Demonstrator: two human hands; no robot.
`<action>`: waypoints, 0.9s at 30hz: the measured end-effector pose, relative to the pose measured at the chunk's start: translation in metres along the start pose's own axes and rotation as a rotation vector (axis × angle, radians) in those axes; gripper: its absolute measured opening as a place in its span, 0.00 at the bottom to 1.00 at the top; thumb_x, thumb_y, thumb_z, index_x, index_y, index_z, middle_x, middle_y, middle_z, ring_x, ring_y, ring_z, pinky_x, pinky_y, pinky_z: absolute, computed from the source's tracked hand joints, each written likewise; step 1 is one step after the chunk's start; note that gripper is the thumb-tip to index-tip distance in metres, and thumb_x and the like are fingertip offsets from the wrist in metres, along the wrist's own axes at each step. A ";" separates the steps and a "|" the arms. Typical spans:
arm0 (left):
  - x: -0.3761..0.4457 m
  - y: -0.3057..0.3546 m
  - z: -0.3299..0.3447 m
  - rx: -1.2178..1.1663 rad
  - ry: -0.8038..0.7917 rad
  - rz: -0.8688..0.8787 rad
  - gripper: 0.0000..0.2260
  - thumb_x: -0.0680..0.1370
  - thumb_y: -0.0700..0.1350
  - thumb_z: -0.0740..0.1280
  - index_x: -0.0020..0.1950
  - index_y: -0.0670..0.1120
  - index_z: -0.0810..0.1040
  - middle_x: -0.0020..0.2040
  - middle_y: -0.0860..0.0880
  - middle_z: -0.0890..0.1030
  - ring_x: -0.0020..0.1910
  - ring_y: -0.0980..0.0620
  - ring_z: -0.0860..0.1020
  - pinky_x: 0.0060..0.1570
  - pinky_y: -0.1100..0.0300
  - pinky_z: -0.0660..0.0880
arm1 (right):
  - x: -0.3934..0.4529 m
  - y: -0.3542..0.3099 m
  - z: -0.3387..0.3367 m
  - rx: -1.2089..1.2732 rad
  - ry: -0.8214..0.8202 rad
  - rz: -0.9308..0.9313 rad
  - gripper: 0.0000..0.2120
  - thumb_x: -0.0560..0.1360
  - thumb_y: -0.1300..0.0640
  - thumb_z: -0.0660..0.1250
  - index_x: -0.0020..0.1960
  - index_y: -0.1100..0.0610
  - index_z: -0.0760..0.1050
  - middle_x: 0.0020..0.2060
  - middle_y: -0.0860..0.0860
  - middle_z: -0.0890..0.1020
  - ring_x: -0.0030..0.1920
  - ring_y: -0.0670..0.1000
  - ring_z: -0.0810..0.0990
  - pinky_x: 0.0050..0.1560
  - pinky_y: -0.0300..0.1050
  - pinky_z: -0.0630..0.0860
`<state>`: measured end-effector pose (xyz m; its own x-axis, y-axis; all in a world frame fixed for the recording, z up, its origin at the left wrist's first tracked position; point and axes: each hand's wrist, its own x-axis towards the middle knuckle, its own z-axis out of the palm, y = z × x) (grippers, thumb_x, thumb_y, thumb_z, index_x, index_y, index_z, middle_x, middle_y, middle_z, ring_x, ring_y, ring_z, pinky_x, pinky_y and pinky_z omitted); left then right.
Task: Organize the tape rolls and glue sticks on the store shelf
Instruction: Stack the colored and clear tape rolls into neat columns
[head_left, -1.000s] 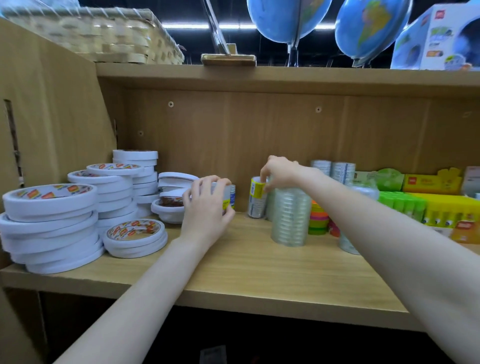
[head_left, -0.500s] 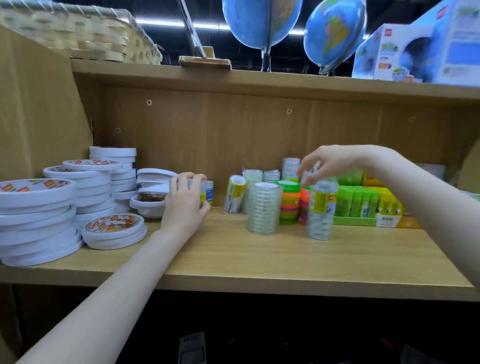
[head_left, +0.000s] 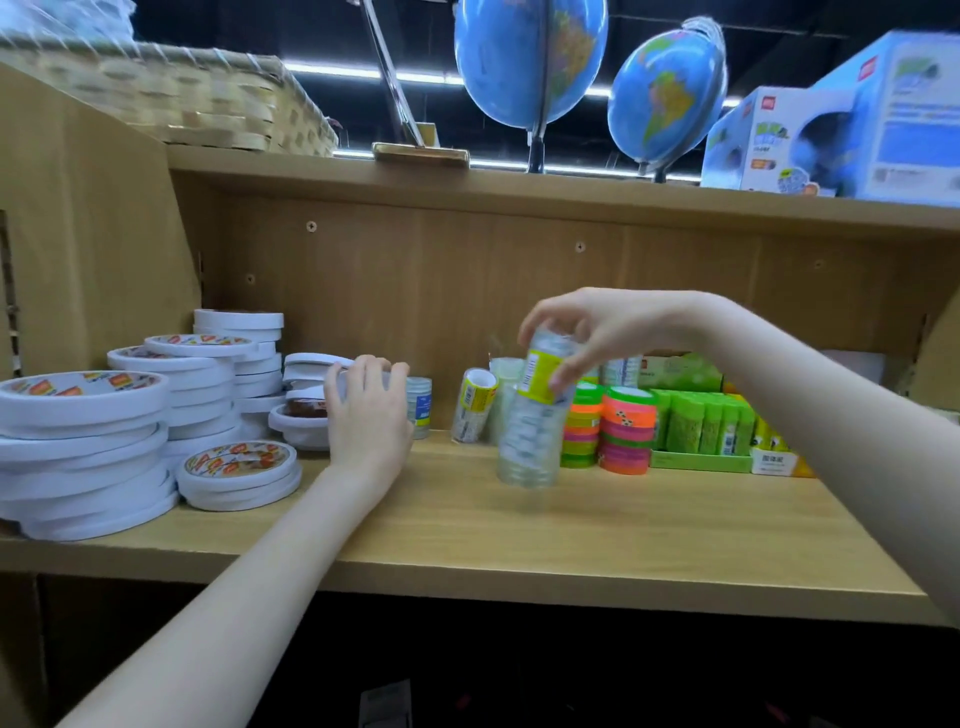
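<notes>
Though cluttered, wooden shelf (head_left: 649, 540) (store).

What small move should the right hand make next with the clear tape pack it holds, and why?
Probably set it down upright beside the other clear packs. The right hand grips the clear tape pack near its top, tilted, its base apparently at or just above the shelf. Bare shelf lies just in front of the neon tape stacks. The left hand holds another pack further left.

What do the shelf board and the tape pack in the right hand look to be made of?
Shelf board: likely wood-grain laminate, matte; faint printed grain, flat edge. Tape pack held by the right hand: clear plastic tape, glossy; see-through stacked rolls, yellow paper label.
</notes>
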<state>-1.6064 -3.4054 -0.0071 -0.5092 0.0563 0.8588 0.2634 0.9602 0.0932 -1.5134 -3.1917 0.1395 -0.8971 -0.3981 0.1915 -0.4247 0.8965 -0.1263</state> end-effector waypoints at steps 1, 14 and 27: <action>0.000 0.001 -0.001 0.000 -0.018 -0.006 0.21 0.68 0.36 0.68 0.61 0.42 0.74 0.59 0.42 0.74 0.64 0.43 0.68 0.67 0.50 0.49 | 0.010 -0.005 0.004 0.001 0.019 -0.014 0.23 0.67 0.53 0.76 0.59 0.47 0.72 0.53 0.46 0.75 0.39 0.36 0.74 0.36 0.25 0.70; 0.085 0.018 -0.002 -0.124 -0.634 0.264 0.23 0.78 0.46 0.63 0.72 0.53 0.63 0.67 0.46 0.68 0.66 0.44 0.68 0.62 0.51 0.67 | 0.095 0.013 0.060 -0.120 0.048 0.084 0.35 0.63 0.53 0.78 0.63 0.55 0.62 0.60 0.53 0.73 0.54 0.52 0.72 0.54 0.48 0.73; 0.119 0.016 0.026 -0.039 -0.890 0.162 0.20 0.73 0.50 0.70 0.63 0.47 0.74 0.58 0.45 0.76 0.55 0.46 0.75 0.53 0.53 0.74 | 0.108 0.028 0.058 -0.092 0.074 0.071 0.30 0.61 0.53 0.79 0.55 0.52 0.64 0.52 0.49 0.72 0.52 0.52 0.72 0.49 0.48 0.74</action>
<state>-1.6840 -3.3759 0.0841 -0.9045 0.3963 0.1573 0.4063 0.9130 0.0364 -1.6294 -3.2209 0.1001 -0.9116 -0.3209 0.2570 -0.3448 0.9372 -0.0527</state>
